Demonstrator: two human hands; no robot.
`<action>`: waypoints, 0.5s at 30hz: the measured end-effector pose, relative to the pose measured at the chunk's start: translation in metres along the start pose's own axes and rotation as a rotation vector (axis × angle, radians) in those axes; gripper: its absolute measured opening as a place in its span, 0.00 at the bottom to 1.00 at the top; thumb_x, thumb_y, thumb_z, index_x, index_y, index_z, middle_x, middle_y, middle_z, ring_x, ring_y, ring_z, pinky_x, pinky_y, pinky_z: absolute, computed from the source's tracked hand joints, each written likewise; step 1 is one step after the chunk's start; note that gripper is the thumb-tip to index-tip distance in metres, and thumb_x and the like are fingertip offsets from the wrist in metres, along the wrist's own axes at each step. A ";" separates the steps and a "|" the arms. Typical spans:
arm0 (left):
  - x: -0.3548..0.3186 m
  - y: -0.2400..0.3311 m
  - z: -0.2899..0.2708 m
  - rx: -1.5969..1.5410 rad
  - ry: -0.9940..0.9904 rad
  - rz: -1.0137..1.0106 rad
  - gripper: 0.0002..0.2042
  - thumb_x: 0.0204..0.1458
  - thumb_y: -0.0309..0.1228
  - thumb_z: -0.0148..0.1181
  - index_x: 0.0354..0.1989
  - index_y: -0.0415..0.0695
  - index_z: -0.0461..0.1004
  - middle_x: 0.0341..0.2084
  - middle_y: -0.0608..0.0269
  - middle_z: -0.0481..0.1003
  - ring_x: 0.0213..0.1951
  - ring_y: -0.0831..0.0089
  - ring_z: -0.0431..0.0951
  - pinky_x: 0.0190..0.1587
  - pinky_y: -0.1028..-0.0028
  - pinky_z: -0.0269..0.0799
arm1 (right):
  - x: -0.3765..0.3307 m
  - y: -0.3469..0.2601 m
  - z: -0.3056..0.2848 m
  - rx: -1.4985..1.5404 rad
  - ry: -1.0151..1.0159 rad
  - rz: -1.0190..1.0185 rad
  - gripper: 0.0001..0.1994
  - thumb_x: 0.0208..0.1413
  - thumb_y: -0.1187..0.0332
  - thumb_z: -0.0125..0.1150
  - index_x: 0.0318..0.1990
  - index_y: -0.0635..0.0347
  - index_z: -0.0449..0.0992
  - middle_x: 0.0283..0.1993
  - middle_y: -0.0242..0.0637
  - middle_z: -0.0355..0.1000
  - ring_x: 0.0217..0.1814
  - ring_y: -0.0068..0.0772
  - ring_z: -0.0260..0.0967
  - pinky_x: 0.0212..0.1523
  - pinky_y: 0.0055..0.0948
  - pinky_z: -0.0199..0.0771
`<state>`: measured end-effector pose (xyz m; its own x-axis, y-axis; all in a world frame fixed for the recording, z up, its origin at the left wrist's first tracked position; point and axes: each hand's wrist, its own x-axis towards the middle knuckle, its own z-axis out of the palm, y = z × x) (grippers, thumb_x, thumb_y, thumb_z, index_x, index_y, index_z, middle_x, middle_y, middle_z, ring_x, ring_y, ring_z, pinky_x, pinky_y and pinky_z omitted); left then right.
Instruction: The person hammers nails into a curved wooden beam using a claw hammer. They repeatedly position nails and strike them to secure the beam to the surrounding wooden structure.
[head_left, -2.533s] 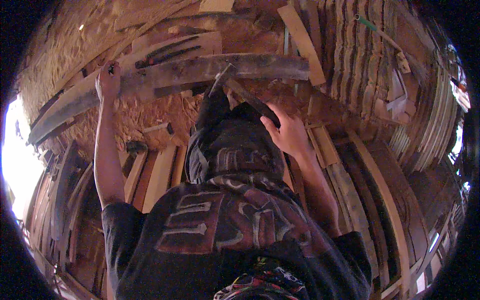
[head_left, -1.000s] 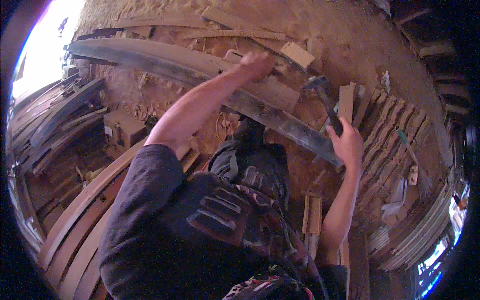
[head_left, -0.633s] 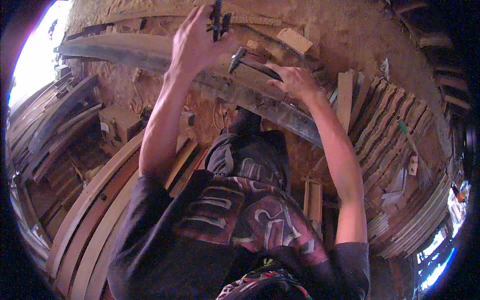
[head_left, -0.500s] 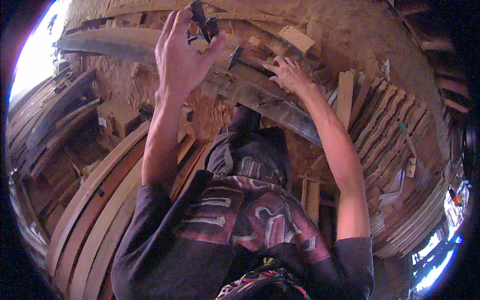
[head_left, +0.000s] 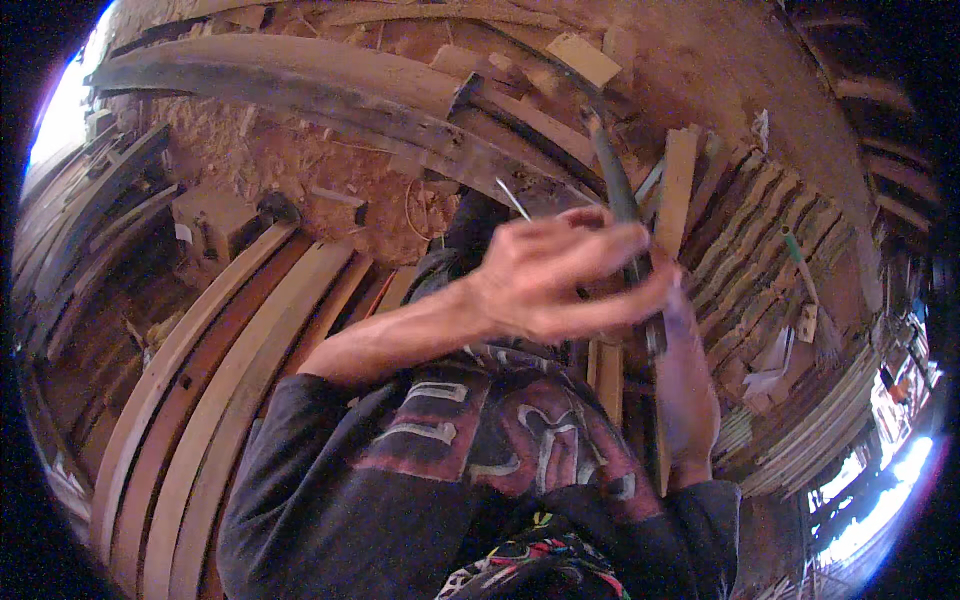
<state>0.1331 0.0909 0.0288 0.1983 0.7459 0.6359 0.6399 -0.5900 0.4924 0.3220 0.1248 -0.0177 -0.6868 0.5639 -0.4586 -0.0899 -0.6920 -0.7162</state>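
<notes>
My left hand (head_left: 555,278) reaches across my body, blurred, with its fingers bent around a long dark tool (head_left: 612,170). The tool's shaft slants up and away past the fingertips; its exact kind is unclear. Beside the knuckles a thin, pale metal rod (head_left: 515,200) sticks out, and what holds it is hidden. My right hand (head_left: 672,285) is mostly covered by the left one, close to the same shaft, so its fingers do not show. Beyond both hands, a hammer with a dark head (head_left: 466,95) lies on a long curved wooden beam (head_left: 340,112).
Curved planks (head_left: 215,400) lie side by side at the left. Several wavy-edged boards (head_left: 770,250) are stacked at the right, with a green-handled brush (head_left: 800,262) on them. A pale wood block (head_left: 584,60) rests on the far side, among offcuts and shavings.
My left hand has come down and right from the far side, across to my right hand. My right hand has drawn back from beside the hammer, which remains on the beam.
</notes>
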 end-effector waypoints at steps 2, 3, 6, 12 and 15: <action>-0.006 0.015 0.020 -0.117 0.018 0.042 0.20 0.40 0.32 0.62 0.46 0.58 0.79 0.39 0.63 0.75 0.27 0.80 0.76 0.28 0.77 0.76 | -0.036 0.015 0.033 0.379 0.415 -0.015 0.20 0.66 0.57 0.47 0.55 0.63 0.71 0.50 0.39 0.72 0.57 0.35 0.70 0.55 0.35 0.74; -0.014 0.025 0.026 -0.111 0.004 0.074 0.19 0.40 0.34 0.58 0.46 0.56 0.78 0.39 0.66 0.73 0.26 0.84 0.73 0.25 0.80 0.73 | -0.045 0.010 0.037 0.546 0.474 0.042 0.15 0.65 0.62 0.51 0.52 0.63 0.71 0.48 0.38 0.72 0.56 0.36 0.70 0.51 0.34 0.77; -0.034 0.043 0.038 -0.227 -0.154 0.072 0.21 0.40 0.34 0.59 0.47 0.58 0.77 0.41 0.66 0.73 0.26 0.82 0.74 0.24 0.79 0.71 | -0.067 -0.012 0.047 0.736 0.597 0.188 0.11 0.66 0.65 0.52 0.49 0.61 0.71 0.46 0.37 0.72 0.48 0.34 0.73 0.44 0.31 0.79; -0.063 0.045 0.021 -0.295 -0.607 0.062 0.21 0.44 0.35 0.56 0.51 0.54 0.74 0.38 0.68 0.70 0.27 0.75 0.78 0.27 0.74 0.77 | -0.098 0.020 0.017 0.229 0.817 0.303 0.11 0.65 0.67 0.49 0.50 0.58 0.70 0.52 0.44 0.73 0.44 0.39 0.76 0.46 0.39 0.78; -0.081 0.020 0.013 -0.282 -0.562 -0.103 0.21 0.43 0.34 0.61 0.51 0.53 0.75 0.36 0.68 0.71 0.25 0.72 0.77 0.26 0.72 0.76 | -0.122 0.022 0.002 0.270 0.654 0.307 0.13 0.58 0.76 0.48 0.51 0.57 0.68 0.56 0.50 0.71 0.49 0.47 0.76 0.47 0.43 0.78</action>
<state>0.1395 0.0227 -0.0204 0.5543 0.8065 0.2055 0.4720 -0.5080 0.7205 0.4023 0.0399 0.0229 -0.1508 0.4224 -0.8938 -0.1946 -0.8991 -0.3921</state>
